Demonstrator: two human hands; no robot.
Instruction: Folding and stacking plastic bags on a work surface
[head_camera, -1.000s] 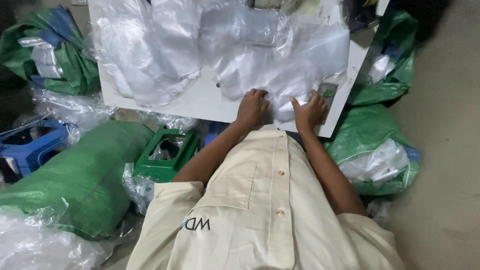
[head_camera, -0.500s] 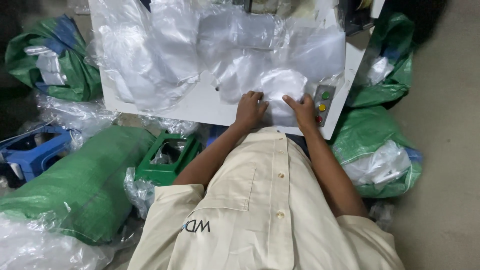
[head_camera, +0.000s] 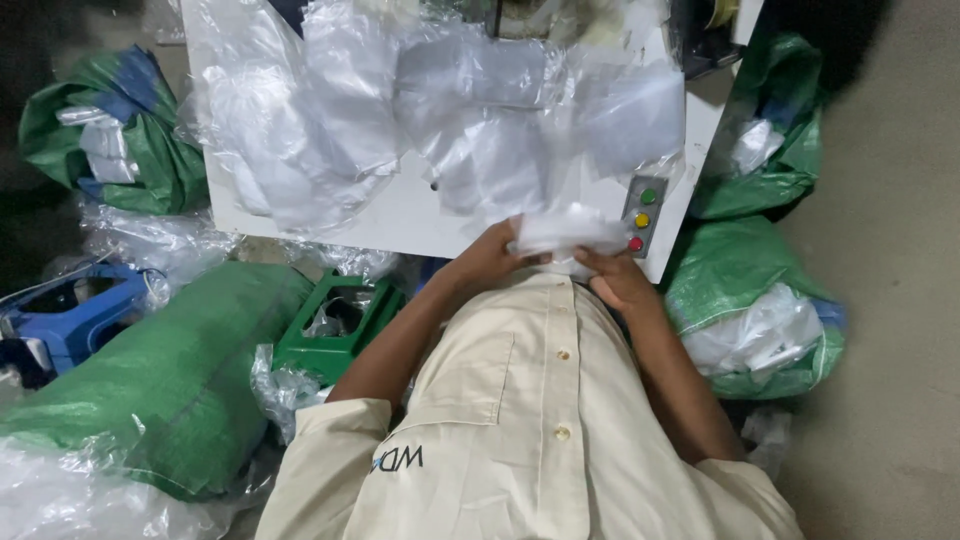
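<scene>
Holding a small folded clear plastic bag (head_camera: 565, 232) at the near edge of the white table (head_camera: 400, 215), just in front of the cream shirt (head_camera: 530, 420). Left hand (head_camera: 490, 262) grips the bag's left end, fingers curled under it, thumb apparently on top. Right hand (head_camera: 618, 278) takes the right end from below, fingers closed around the film; exact fingertip placement is hidden by the plastic. Neither hand is spread.

Judgement on handling: thin film, very light, limp, no stiffness of its own, likely slippery layer on layer. It sags where unsupported, so a pinch at two edges or corners seems the sound hold; crushing does no harm, though it tears if snagged.

Just right of the bag, a small control panel (head_camera: 640, 218) with green, yellow and red buttons sits on the table corner. Farther back, a loose heap of clear bags (head_camera: 450, 110) covers most of the table. Green woven sacks (head_camera: 180, 370) lie left and right on the floor.
</scene>
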